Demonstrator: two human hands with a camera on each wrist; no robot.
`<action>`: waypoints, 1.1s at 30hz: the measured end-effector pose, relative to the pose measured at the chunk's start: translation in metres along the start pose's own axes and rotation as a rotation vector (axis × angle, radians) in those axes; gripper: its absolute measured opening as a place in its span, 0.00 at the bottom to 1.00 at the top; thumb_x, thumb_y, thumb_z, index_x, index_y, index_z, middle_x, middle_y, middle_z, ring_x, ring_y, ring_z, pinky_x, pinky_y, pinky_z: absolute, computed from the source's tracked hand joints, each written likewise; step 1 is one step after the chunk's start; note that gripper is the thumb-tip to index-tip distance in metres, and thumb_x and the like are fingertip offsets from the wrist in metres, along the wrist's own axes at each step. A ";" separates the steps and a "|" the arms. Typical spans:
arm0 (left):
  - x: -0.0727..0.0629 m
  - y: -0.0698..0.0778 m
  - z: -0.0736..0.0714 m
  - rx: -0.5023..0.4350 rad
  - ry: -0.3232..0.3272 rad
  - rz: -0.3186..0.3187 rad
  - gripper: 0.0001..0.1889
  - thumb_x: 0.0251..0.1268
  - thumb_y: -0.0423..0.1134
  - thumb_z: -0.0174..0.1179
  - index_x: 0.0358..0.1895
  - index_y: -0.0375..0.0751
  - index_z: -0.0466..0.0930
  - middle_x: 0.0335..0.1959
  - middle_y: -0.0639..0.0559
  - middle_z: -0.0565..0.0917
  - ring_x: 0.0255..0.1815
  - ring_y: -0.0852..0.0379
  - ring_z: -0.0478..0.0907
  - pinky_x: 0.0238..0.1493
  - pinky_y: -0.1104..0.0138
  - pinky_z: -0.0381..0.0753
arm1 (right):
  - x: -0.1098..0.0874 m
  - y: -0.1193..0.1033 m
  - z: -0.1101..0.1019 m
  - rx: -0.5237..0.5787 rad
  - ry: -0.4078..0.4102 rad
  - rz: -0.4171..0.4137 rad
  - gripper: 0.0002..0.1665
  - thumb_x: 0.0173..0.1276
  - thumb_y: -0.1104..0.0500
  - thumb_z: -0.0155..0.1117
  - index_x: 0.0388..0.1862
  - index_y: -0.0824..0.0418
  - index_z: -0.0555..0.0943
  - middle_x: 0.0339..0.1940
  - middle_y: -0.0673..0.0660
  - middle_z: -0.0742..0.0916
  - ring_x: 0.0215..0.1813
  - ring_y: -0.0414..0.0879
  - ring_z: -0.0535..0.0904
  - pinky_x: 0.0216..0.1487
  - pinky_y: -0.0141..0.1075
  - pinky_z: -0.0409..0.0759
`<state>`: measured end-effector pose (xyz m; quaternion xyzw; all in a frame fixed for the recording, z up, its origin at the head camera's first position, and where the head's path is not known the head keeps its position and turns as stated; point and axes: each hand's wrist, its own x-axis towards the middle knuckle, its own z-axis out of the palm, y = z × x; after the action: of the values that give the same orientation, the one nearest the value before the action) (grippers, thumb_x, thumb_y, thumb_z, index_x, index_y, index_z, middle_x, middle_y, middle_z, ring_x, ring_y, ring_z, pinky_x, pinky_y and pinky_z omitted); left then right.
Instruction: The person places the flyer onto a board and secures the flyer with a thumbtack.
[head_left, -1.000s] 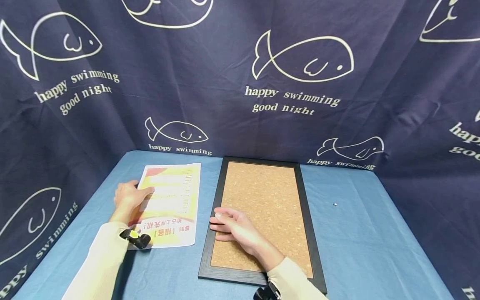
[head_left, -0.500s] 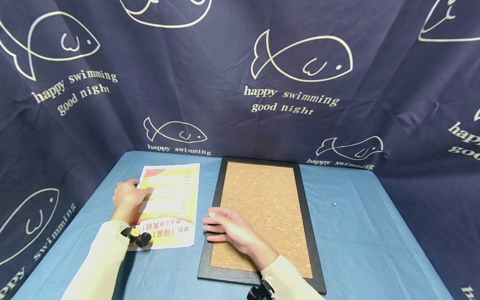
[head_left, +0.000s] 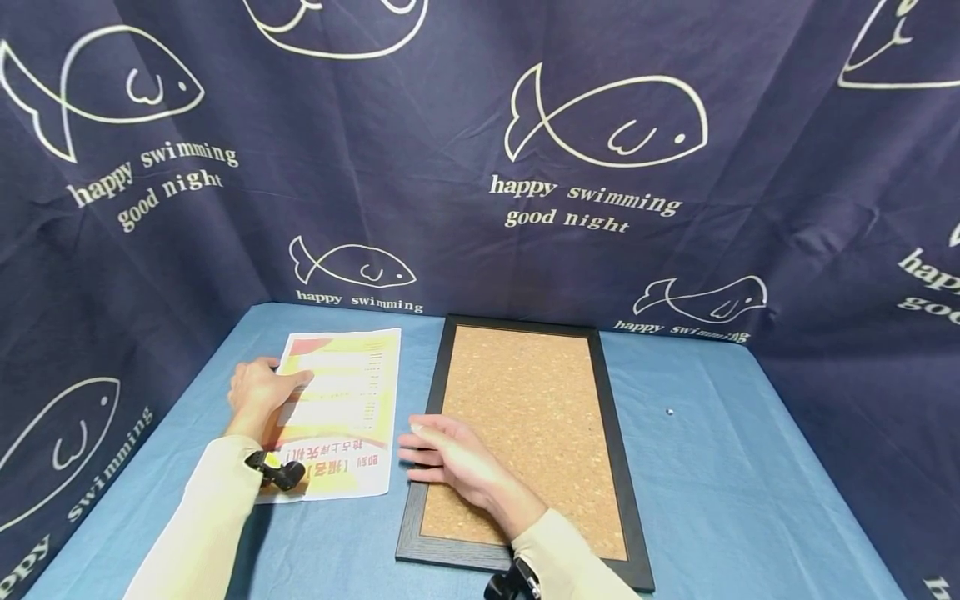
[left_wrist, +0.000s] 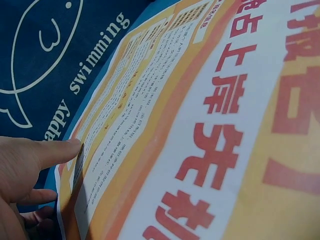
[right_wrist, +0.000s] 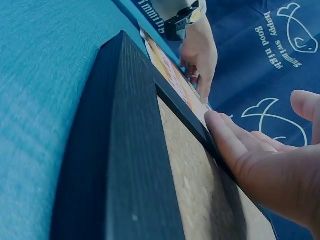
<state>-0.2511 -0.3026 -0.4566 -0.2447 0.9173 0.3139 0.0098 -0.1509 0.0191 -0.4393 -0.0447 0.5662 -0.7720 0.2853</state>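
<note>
A printed sheet [head_left: 340, 417] in yellow, white and red lies left of a black-framed cork board [head_left: 525, 400]. My left hand [head_left: 258, 393] pinches the sheet's left edge; in the left wrist view its thumb [left_wrist: 60, 151] is on the print while the other fingers curl at the edge. My right hand [head_left: 457, 461] reaches over the board's left frame bar, its fingers extended toward the sheet and holding nothing. Seen from the right wrist, that hand [right_wrist: 270, 160] is close to the black frame [right_wrist: 137, 150]; whether it touches the frame I cannot tell.
Blue cloth [head_left: 720, 500] covers the table. Right of the board lies a tiny shiny object [head_left: 670, 411], too small to identify. A dark blue curtain [head_left: 450, 167] with fish drawings stands behind and at both sides.
My right hand has shifted a little left, from over the cork to past the board's left frame bar. The left hand and the sheet have stayed almost in place.
</note>
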 end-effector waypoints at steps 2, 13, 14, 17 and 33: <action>0.000 0.000 0.000 -0.005 0.003 0.002 0.44 0.60 0.56 0.68 0.69 0.25 0.65 0.61 0.26 0.66 0.62 0.30 0.59 0.64 0.38 0.57 | 0.001 0.001 0.001 0.014 -0.002 0.014 0.33 0.79 0.55 0.55 0.74 0.74 0.62 0.62 0.73 0.79 0.63 0.65 0.78 0.56 0.51 0.81; 0.001 0.003 0.002 0.010 0.024 0.017 0.41 0.60 0.52 0.69 0.68 0.26 0.67 0.60 0.26 0.66 0.63 0.31 0.59 0.65 0.40 0.58 | 0.005 0.001 0.006 0.051 -0.014 0.022 0.34 0.79 0.55 0.55 0.74 0.73 0.61 0.64 0.74 0.78 0.63 0.64 0.78 0.56 0.52 0.81; 0.001 0.004 0.002 0.009 0.025 0.017 0.41 0.60 0.52 0.69 0.68 0.26 0.67 0.60 0.26 0.66 0.63 0.31 0.59 0.66 0.40 0.58 | 0.005 0.001 0.007 0.051 -0.014 0.021 0.34 0.79 0.55 0.56 0.74 0.73 0.61 0.64 0.73 0.78 0.63 0.64 0.78 0.56 0.52 0.81; 0.001 0.006 0.002 0.000 0.031 0.020 0.40 0.60 0.51 0.69 0.68 0.27 0.66 0.61 0.26 0.66 0.63 0.31 0.59 0.66 0.40 0.57 | 0.006 0.001 0.008 0.047 -0.011 0.021 0.33 0.79 0.55 0.56 0.73 0.73 0.62 0.63 0.73 0.78 0.63 0.64 0.78 0.56 0.52 0.81; 0.004 0.003 -0.001 -0.008 0.036 0.043 0.38 0.62 0.46 0.68 0.68 0.25 0.66 0.62 0.25 0.70 0.62 0.31 0.66 0.66 0.41 0.62 | 0.009 0.006 0.011 0.037 -0.024 0.024 0.29 0.80 0.56 0.54 0.71 0.72 0.66 0.59 0.71 0.81 0.61 0.62 0.80 0.56 0.50 0.81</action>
<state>-0.2556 -0.3030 -0.4545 -0.2303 0.9211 0.3134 -0.0145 -0.1517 0.0042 -0.4432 -0.0420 0.5488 -0.7784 0.3020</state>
